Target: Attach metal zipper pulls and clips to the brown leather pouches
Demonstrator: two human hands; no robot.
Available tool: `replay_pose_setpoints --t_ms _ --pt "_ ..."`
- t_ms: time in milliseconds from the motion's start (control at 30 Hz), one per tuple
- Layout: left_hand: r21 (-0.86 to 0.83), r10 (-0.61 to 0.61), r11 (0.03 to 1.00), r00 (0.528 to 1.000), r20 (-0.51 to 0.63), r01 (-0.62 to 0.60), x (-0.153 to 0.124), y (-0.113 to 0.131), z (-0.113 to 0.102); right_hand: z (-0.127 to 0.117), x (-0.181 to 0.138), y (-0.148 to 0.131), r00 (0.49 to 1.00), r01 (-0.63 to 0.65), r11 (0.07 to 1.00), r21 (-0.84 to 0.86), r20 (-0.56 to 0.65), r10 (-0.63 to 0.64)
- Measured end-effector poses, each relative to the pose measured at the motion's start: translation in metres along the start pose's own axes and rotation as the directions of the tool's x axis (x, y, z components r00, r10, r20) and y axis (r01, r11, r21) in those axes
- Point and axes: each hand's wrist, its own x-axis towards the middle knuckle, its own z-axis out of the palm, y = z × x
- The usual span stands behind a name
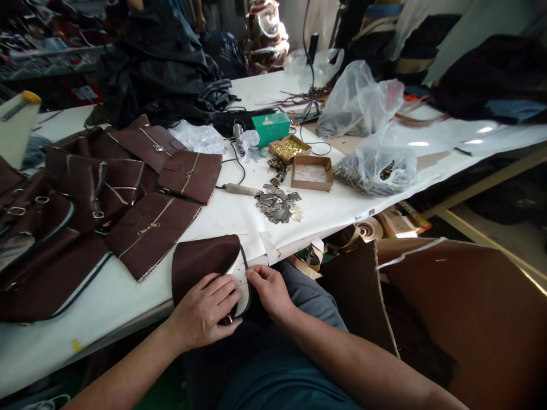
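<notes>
Both hands are on a rounded leather flap (pixel 200 259), dark brown and suede-looking on top with a pale lining showing along its curved edge. It hangs over the near edge of the counter (pixel 222 215). The left hand (pixel 207 313) is curled down over the flap's lower part, fingers bent, gripping it. The right hand (pixel 267 290) is mostly closed, fingertips pinching the pale edge on the flap's right side. Just left of the flap sits a flat brown zippered panel (pixel 149 233) with a stitched edge. Beyond the flap is a loose heap of small grey metal plates (pixel 277 205), and further back a cardboard box of shiny brass bits (pixel 289 149).
</notes>
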Motion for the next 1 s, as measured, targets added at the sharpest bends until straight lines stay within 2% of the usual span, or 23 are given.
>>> replay_pose_setpoints --t_ms 133,300,433,533,600,700,800,867,933,1000 --pt "0.008 -0.071 0.997 0.991 -0.112 0.073 -0.007 0.010 0.015 -0.003 0.002 -0.004 0.998 0.059 0.975 -0.213 -0.009 -0.062" --pt "0.056 -0.225 0.972 0.972 -0.074 0.229 -0.002 0.015 0.005 -0.002 0.004 -0.008 0.995 0.090 0.940 -0.330 -0.015 -0.101" --pt "0.042 -0.162 0.986 0.986 -0.044 0.164 0.004 0.007 -0.001 -0.006 0.006 -0.007 0.998 0.052 0.930 -0.365 -0.019 -0.063" --pt "-0.012 -0.133 0.991 0.988 -0.075 0.133 0.004 -0.001 0.005 -0.016 0.007 -0.017 0.994 0.089 0.868 -0.489 -0.008 -0.107" --pt "-0.054 -0.148 0.988 0.981 -0.121 0.143 0.001 -0.004 0.012 -0.026 0.010 -0.033 0.979 0.167 0.783 -0.600 0.007 -0.204" --pt "-0.097 -0.180 0.981 0.969 -0.170 0.166 -0.002 -0.003 0.018 -0.043 0.032 -0.073 0.924 0.278 0.603 -0.748 0.036 -0.381" --pt "-0.114 -0.218 0.973 0.956 -0.194 0.199 -0.003 0.002 0.020 -0.053 0.079 -0.120 0.861 0.298 0.301 -0.906 0.119 -0.494" --pt "-0.119 -0.232 0.970 0.951 -0.203 0.211 -0.004 0.004 0.022 -0.055 0.118 -0.146 0.869 0.208 0.104 -0.973 0.135 -0.475" --pt "-0.119 -0.237 0.969 0.948 -0.211 0.215 -0.005 0.005 0.024 -0.054 0.155 -0.165 0.889 0.145 0.022 -0.989 0.121 -0.442" --pt "-0.116 -0.239 0.969 0.945 -0.223 0.217 -0.006 0.005 0.027 -0.053 0.183 -0.177 0.908 0.115 -0.012 -0.993 0.110 -0.405"
